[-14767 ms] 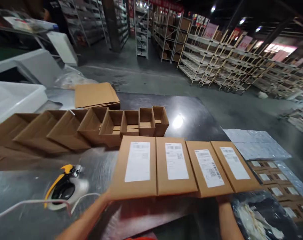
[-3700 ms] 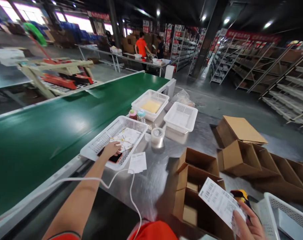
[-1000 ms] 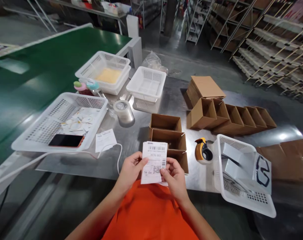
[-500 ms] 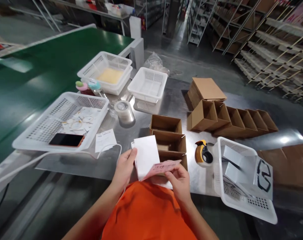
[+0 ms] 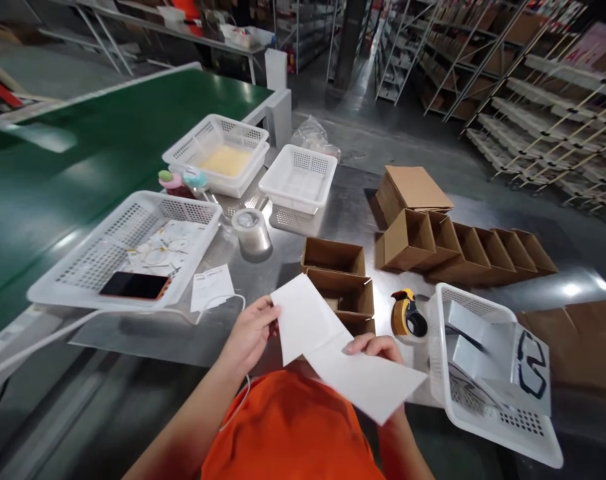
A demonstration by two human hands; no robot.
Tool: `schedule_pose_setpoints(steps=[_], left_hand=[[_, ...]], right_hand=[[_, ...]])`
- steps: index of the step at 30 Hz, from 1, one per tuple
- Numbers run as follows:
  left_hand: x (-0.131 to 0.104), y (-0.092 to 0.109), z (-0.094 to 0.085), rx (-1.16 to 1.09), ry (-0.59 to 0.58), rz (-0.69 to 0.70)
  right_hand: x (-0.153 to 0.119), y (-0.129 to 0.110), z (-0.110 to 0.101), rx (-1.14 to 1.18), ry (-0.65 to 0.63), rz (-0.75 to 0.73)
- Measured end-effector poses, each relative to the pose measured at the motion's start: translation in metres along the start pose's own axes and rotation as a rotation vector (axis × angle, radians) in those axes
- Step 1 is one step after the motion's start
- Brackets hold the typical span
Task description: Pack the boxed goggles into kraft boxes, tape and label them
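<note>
My left hand (image 5: 250,333) pinches a white paper sheet (image 5: 305,313) by its left edge, thumb on top. A second white sheet (image 5: 367,380) is gripped at its upper edge by my right hand (image 5: 380,350), whose thumb side shows while the rest lies behind the paper. The two sheets overlap where they meet in front of my orange shirt (image 5: 287,427). Just beyond them stand open cardboard boxes (image 5: 333,257) in a row, the nearest partly covered by the paper.
A white basket (image 5: 123,253) with a phone (image 5: 135,285) stands left, near a clear tape roll (image 5: 253,230). At right are a yellow tape dispenser (image 5: 407,313), a basket with grey boxes (image 5: 497,360) and more cardboard boxes (image 5: 463,247). A green conveyor belt (image 5: 107,127) runs behind.
My right hand has moved right and down, pulling its sheet away from the left one. The pink printed side no longer shows; a white side faces up.
</note>
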State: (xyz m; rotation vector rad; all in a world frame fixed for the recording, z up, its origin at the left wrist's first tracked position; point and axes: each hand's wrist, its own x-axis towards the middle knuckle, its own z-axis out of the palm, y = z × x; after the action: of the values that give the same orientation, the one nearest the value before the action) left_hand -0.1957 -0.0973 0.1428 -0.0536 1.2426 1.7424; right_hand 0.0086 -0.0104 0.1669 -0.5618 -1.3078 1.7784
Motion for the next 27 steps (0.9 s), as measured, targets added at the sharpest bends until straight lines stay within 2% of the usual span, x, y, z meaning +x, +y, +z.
schedule_pose_setpoints(steps=[2, 5, 8, 11, 15, 19, 21, 24, 27], left_hand=[[-0.002, 0.002, -0.002, 0.023, -0.007, 0.020], [-0.004, 0.008, -0.004, 0.130, -0.014, 0.130], [-0.007, 0.015, -0.004, 0.276, -0.016, 0.294], [-0.015, 0.019, -0.001, 0.369, -0.050, 0.413], [-0.031, 0.014, 0.001, 0.522, -0.052, 0.596], [-0.046, 0.013, -0.004, 0.675, 0.046, 0.997], [-0.052, 0.017, -0.007, 0.707, 0.001, 1.112], [-0.056, 0.024, -0.008, 0.666, -0.114, 1.062], [-0.057, 0.027, -0.009, 0.489, -0.120, 0.873]], right_hand=[[0.001, 0.000, -0.003, -0.030, -0.055, 0.009], [0.005, 0.004, -0.008, -0.144, -0.134, 0.082], [0.015, 0.012, -0.011, -0.381, -0.181, 0.213], [0.024, 0.019, -0.008, -0.610, -0.222, 0.201], [0.030, 0.026, -0.005, -0.631, -0.136, 0.092], [0.033, 0.034, -0.008, -0.506, 0.064, 0.126], [0.035, 0.039, -0.010, -0.396, 0.156, 0.167], [0.041, 0.041, -0.013, -0.211, 0.274, 0.184], [0.048, 0.035, -0.018, -0.109, 0.383, 0.157]])
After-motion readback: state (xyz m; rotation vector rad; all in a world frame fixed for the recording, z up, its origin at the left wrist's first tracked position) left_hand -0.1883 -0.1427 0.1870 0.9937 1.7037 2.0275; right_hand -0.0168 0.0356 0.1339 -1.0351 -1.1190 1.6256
